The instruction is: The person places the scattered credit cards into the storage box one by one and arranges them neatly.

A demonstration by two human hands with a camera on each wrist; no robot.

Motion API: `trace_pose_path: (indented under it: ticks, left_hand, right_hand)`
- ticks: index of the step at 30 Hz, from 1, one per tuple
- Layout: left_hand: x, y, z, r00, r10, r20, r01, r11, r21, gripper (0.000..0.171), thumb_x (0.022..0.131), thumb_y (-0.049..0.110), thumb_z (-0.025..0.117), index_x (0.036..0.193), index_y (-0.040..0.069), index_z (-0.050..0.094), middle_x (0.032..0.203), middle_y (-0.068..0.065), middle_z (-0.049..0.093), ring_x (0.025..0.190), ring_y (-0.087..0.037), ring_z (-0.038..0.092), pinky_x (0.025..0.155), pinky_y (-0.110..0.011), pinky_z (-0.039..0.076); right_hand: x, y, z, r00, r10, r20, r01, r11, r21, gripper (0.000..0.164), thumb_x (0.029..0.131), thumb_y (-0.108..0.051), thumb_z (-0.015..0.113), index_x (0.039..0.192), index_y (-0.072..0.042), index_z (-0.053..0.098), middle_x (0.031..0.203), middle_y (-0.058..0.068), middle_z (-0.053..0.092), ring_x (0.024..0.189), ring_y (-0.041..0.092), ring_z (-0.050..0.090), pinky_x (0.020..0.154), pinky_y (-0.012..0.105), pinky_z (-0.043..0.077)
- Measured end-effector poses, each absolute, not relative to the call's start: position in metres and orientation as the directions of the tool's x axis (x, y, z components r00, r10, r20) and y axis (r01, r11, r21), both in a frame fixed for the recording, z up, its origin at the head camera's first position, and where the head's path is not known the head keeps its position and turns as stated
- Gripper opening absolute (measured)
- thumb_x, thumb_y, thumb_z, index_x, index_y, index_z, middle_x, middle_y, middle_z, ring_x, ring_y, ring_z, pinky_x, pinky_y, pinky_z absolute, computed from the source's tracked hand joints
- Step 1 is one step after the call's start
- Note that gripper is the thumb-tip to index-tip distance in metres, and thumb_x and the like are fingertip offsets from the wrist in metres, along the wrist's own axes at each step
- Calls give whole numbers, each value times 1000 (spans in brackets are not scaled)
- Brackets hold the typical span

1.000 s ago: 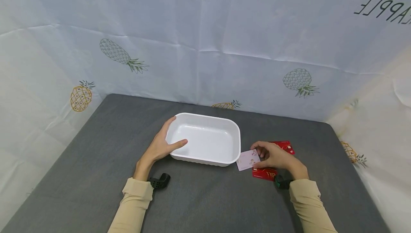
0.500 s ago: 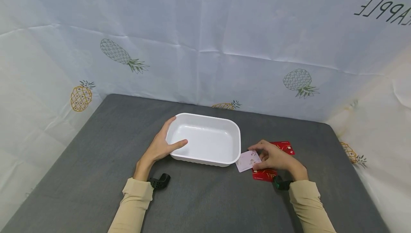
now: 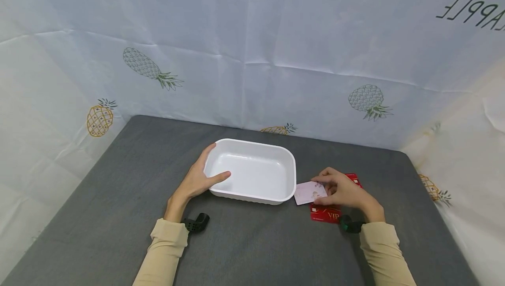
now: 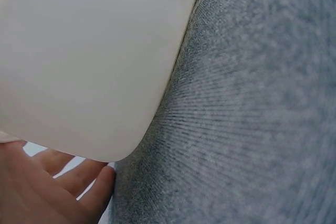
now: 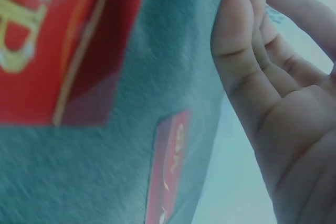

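Observation:
My left hand (image 3: pixel 198 176) grips the left end of a white plastic tray (image 3: pixel 272 146), thumb over the near rim and fingers along the outer end. In the left wrist view the fingers (image 4: pixel 87 178) lie against the pale wall of the tray (image 4: pixel 89 66). Between thumb and fingertips, my right hand (image 3: pixel 344 190) pinches a pale pink card (image 3: pixel 307 192) with a small floral print, just off the tray's right corner. In the right wrist view only a sliver of that card shows at the fingertips. The right hand partly overlaps two red cards.
One red VIP card (image 3: pixel 325 214) lies just below the right hand on the grey tabletop (image 3: pixel 252 242). Another red card (image 3: pixel 353 178) lies behind the hand, partly hidden. A white pineapple-print cloth (image 3: pixel 244 97) hangs close behind the table's back edge.
My right hand has shifted slightly right and away from me with the pink card, which has turned a little. It now covers more of the rear red card. The left hand and tray stay put.

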State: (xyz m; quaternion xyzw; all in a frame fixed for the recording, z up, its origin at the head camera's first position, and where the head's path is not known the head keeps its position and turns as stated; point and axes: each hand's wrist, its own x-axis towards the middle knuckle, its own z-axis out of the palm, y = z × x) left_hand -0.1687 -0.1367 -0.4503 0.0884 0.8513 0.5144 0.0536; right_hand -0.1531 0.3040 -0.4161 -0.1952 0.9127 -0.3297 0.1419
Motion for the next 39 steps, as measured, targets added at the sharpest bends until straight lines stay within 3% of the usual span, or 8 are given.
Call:
trace_pose_path:
  ticks: [5, 12, 17, 26, 34, 39]
  left_hand:
    - [-169, -137, -450, -978, 209, 8, 104, 456, 884, 103, 85, 46, 79, 164, 28, 16, 171, -8, 20, 157, -37, 22, 119, -69, 23]
    - [-169, -137, -450, -976, 215, 16, 116, 459, 881, 104, 84, 47, 79, 164, 28, 16, 171, -9, 21, 157, -37, 23, 119, -69, 24]
    - [-169, -137, -450, -977, 213, 10, 110, 460, 881, 105, 83, 47, 80, 164, 28, 15, 171, -9, 20, 156, -37, 24, 119, -68, 24]
    - [-169, -137, -450, -977, 213, 13, 112, 459, 881, 106, 83, 47, 80, 164, 27, 15, 171, -9, 20, 156, -37, 23, 119, -69, 24]
    - [-168, -137, -450, -976, 217, 12, 113, 457, 882, 105, 84, 46, 80, 165, 27, 15, 171, -10, 20, 156, -38, 24, 119, -69, 24]
    - [-168, -137, -449, -976, 216, 9, 109, 455, 884, 105, 84, 46, 80, 164, 27, 15, 171, -11, 20, 156, -38, 25, 118, -69, 25]
  right_hand:
    - [-153, 310, -412, -908, -417, -33, -304, 714, -631, 54, 81, -22, 88, 127, -1, 70, 113, 10, 57, 81, 8, 52, 67, 20, 51]
    - [-156, 305, -403, -936, -333, 113, -338, 764, -550, 55, 79, -22, 89, 126, 0, 71, 112, 11, 59, 89, 19, 52, 68, 20, 50]
    - [-160, 299, -401, -931, -317, 182, -364, 755, -545, 54, 78, -19, 90, 124, 2, 72, 110, 11, 59, 84, 16, 52, 65, 20, 48]
    - [-166, 279, -389, -931, -312, 188, -362, 737, -571, 54, 81, -20, 88, 127, 1, 70, 113, 11, 59, 89, 18, 56, 78, 27, 58]
    - [-174, 254, -382, -917, -339, 209, -395, 710, -584, 54, 80, -18, 89, 128, -1, 70, 114, 10, 60, 89, 15, 56, 81, 24, 57]
    - [-177, 236, -378, -914, -345, 212, -401, 690, -603, 55, 80, -19, 89, 128, -1, 70, 116, 10, 60, 91, 17, 59, 85, 31, 58]
